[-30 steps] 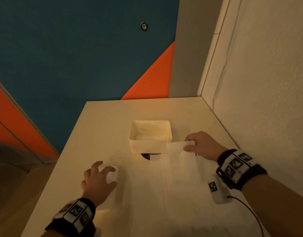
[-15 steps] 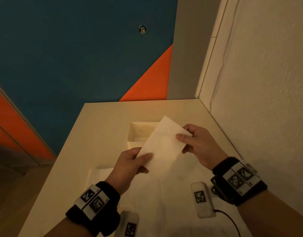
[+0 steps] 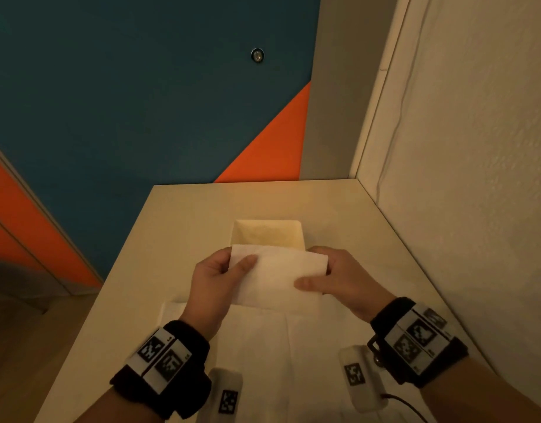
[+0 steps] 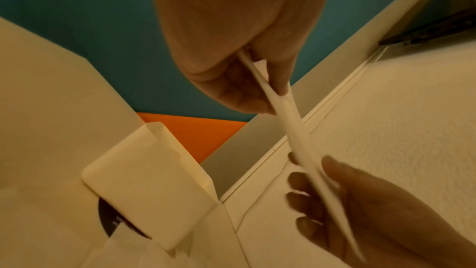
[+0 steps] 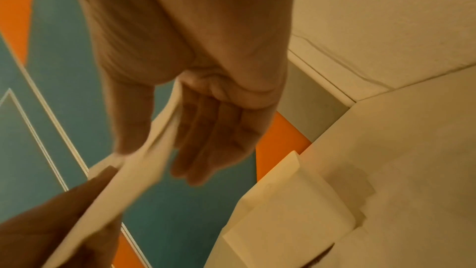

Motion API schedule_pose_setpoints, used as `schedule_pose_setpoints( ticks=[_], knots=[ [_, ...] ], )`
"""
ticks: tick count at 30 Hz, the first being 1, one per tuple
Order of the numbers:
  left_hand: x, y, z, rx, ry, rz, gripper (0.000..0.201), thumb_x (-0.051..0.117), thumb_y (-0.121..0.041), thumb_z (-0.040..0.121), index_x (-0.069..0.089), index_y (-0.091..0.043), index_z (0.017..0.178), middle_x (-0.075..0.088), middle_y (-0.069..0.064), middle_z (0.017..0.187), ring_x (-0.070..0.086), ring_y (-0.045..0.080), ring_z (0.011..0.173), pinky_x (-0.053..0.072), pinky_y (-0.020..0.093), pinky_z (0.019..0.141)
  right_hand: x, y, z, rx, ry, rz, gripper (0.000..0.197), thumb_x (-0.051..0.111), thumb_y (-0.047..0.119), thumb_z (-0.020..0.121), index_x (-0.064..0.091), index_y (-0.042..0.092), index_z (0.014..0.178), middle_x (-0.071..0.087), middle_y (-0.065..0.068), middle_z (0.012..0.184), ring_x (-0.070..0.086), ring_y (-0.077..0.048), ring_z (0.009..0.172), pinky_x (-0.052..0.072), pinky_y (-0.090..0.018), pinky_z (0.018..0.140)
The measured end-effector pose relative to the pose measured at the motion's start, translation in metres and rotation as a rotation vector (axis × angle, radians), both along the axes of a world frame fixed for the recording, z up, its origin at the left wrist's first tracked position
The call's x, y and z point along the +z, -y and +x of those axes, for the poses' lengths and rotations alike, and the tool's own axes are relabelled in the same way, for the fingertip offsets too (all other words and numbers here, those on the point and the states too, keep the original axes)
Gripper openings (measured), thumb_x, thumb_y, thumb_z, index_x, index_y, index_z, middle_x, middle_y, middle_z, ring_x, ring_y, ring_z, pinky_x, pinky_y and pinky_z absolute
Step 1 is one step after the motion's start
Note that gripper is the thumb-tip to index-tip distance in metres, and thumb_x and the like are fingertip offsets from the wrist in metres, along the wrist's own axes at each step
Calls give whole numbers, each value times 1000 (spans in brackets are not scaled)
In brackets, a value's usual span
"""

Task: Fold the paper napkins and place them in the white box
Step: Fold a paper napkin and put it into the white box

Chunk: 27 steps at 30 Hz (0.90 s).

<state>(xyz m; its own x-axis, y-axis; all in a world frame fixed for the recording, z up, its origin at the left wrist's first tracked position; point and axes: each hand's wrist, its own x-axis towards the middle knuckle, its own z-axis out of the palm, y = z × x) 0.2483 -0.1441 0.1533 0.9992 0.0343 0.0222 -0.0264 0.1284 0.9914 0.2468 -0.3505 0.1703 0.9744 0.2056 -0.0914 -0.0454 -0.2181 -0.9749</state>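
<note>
You hold one folded paper napkin in the air between both hands, just in front of the white box and above the table. Your left hand pinches its left edge, thumb on top and fingers curled beneath; your right hand pinches the right edge, thumb pressed on the top face and fingers lying fairly straight under the sheet, as the right wrist view shows. Seen edge-on from the wrists, the napkin reads as a thin doubled layer, so at least one fold looks made; whether another is intended cannot be told. The box stands open, and something pale seems to lie in its bottom, though the dim light leaves it unclear whether that is a napkin already placed. More napkins lie spread flat on the table below your wrists, unfolded, so by this look the job is early: this piece has yet to go into the box, and the flat sheets remain to be folded.
</note>
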Motion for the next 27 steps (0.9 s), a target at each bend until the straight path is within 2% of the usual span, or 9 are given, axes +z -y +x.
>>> schedule_pose_setpoints(
  ticks=[2,4,8,10,14,17,20,24,27],
  knots=[
    [-2,-5,1,-54,-32,42,11,67,-11,84,71,-6,94,73,5,85,66,16,76,53,26,63,2,-2,0,-88,58,68,5,68,1,83,68,6,84,67,4,70,62,-6,60,45,-18,51],
    [-3,-12,1,-151,-60,81,13,71,-10,81,71,-6,93,72,5,84,65,18,79,53,25,65,5,-1,3,-83,101,44,5,67,2,83,68,4,79,66,1,70,61,-6,61,47,-18,56],
    [0,-20,-3,-361,-38,170,27,71,-7,76,72,-17,101,72,9,88,67,17,81,54,23,72,11,1,10,147,158,-272,5,74,9,80,73,13,78,69,7,74,62,-1,70,47,-15,70],
    [-2,-19,-6,-448,-19,279,29,73,-11,76,74,-27,100,72,6,91,67,14,80,55,25,76,12,-4,13,259,179,-380,1,74,13,81,75,13,81,70,7,76,61,-2,72,47,-20,71],
    [-15,-16,-9,-520,-8,529,13,72,-18,82,76,-28,89,71,6,84,64,12,72,53,29,71,5,-16,16,367,185,-456,8,72,16,83,75,10,87,66,8,74,58,1,70,46,-20,70],
    [-27,-23,-7,-359,-104,509,9,71,-16,83,75,-15,74,71,7,70,64,15,64,54,33,65,-6,-18,17,281,98,-357,18,71,18,84,70,11,100,62,14,64,56,2,61,43,-13,58],
    [-44,-48,-2,-96,-180,522,17,69,-16,85,74,-15,69,69,1,65,62,13,59,51,26,58,-27,-2,25,67,46,-386,14,67,23,87,65,17,101,66,3,76,61,-9,64,43,-12,54],
    [-76,-93,1,152,-286,569,16,67,-20,87,72,-14,73,69,6,72,63,25,69,48,30,63,-66,35,31,-94,23,-659,11,67,19,86,60,21,93,60,2,88,60,-18,84,48,-25,76],
    [-100,-120,-1,217,-372,662,14,66,-20,87,71,-11,78,69,12,81,63,31,78,50,38,73,-91,53,26,-5,-108,-784,28,71,19,82,57,21,107,57,-2,108,56,-19,100,47,-29,90]
  ],
)
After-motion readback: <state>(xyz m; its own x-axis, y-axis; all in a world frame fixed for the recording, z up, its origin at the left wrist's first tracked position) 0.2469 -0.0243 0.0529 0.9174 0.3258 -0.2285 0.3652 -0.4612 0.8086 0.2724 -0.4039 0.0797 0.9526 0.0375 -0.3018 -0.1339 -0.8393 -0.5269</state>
